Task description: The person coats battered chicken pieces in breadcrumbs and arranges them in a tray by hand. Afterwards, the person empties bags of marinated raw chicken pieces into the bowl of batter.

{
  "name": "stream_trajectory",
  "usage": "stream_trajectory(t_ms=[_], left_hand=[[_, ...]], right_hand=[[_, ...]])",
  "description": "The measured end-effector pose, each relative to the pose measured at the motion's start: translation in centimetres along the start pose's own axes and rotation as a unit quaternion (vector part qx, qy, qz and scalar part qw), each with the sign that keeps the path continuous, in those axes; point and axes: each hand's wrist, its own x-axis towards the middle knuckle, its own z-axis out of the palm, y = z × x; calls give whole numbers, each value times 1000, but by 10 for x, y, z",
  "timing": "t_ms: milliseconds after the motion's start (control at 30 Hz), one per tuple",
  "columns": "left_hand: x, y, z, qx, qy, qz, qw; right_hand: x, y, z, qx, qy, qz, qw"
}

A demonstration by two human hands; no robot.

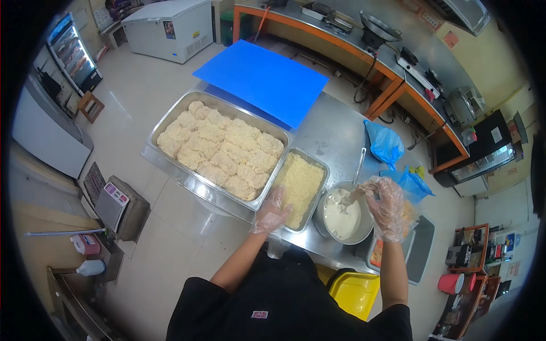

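Note:
My right hand (387,210), in a clear plastic glove, is closed on a batter-coated piece of food (358,193) above the steel pot (319,219). White batter (340,220) lies in the pot, and a long metal handle (360,165) leans out of it. My left hand (271,213), gloved as well, rests with fingers extended at the near left edge of a steel tray of pale crumbs (300,184). Beside it, a larger steel tray (222,196) is filled with rows of crumb-coated pieces (219,145).
A blue board (264,79) lies behind the large tray. Blue plastic bags (384,143) sit on the steel table (330,133) at the right. A grey tub (422,244) stands beside the pot, and a yellow bin (355,292) is below the table edge.

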Motion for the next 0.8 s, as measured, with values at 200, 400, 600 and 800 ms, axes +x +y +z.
stream_trajectory(t_ms=[200,400,600,800], left_hand=[[-8,3,-4,-93,53,25,994],[-9,21,-4,-38,-9,-100,994],[5,59,-23,106,-107,-177,973],[14,71,0,240,-107,-175,949]], right_hand=[[62,-2,19,42,24,-49,998],[63,-14,88,126,-25,-43,991],[-6,-4,143,62,-180,-63,980],[-34,50,100,193,-109,122,968]])
